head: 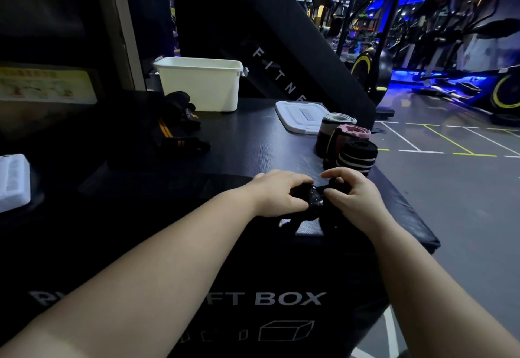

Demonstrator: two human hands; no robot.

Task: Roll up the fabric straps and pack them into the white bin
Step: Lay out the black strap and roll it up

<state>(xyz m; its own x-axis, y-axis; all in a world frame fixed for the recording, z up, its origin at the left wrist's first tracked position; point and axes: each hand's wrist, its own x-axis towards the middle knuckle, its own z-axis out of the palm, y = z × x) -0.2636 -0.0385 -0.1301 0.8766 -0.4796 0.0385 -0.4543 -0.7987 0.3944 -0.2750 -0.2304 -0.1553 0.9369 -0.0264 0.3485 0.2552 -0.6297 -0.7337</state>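
My left hand [277,193] and my right hand [351,197] both grip a black fabric strap [316,197] on the near edge of the black soft box [239,146]; a grey hook-and-loop patch shows between my fingers. The strap's loose end hangs over the box's front edge. Three rolled straps stand upright at the right edge: a grey-topped one [334,129], a pink one [350,138] and a black one with white stripes [357,156]. A pile of unrolled black straps with orange stripes [171,124] lies left of centre. The white bin [201,84] stands at the back.
The bin's white lid [299,115] lies flat to the right of the bin. A white object [12,181] sits at the far left. A slanted black fitness machine panel [281,48] rises behind the box. Gym floor with exercise bikes [450,146] lies to the right.
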